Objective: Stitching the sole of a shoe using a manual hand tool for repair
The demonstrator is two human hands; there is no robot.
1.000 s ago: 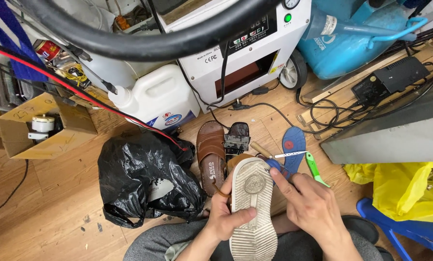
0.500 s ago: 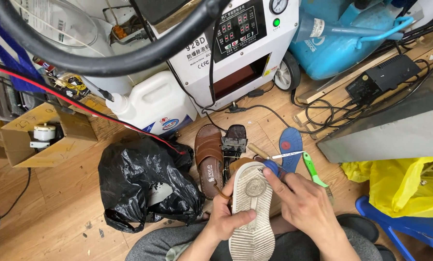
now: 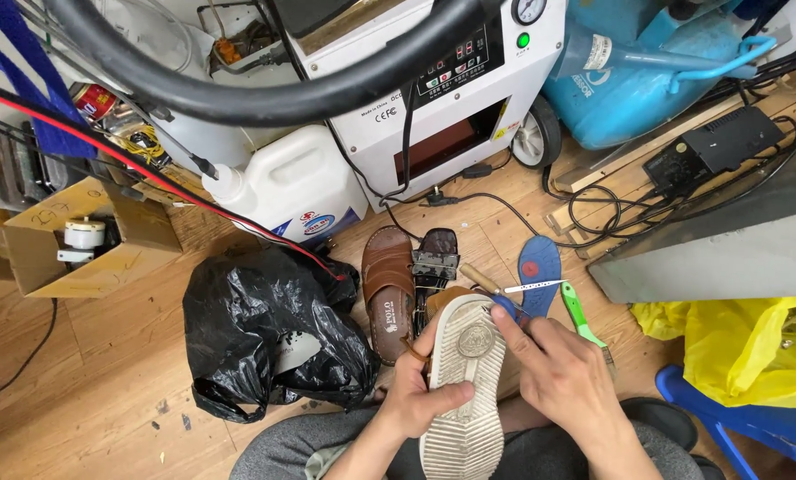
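A shoe with a worn whitish sole is held sole-up over my lap. My left hand grips its left edge, thumb lying across the sole. My right hand rests at the shoe's right edge, its forefinger touching the toe end near the round logo. A brown sandal lies on the wooden floor just beyond the shoe. A blue insole with a white stick across it lies further right, next to a green-handled tool.
A crumpled black plastic bag lies at left. Behind stand a white jug, a white machine on wheels, a blue container, a cardboard box, black cables and a power adapter. At right lie a yellow bag and a blue stool.
The view has tilted and drifted slightly. The shoe stays in both hands; my right forefinger has slid along the toe end of the sole.
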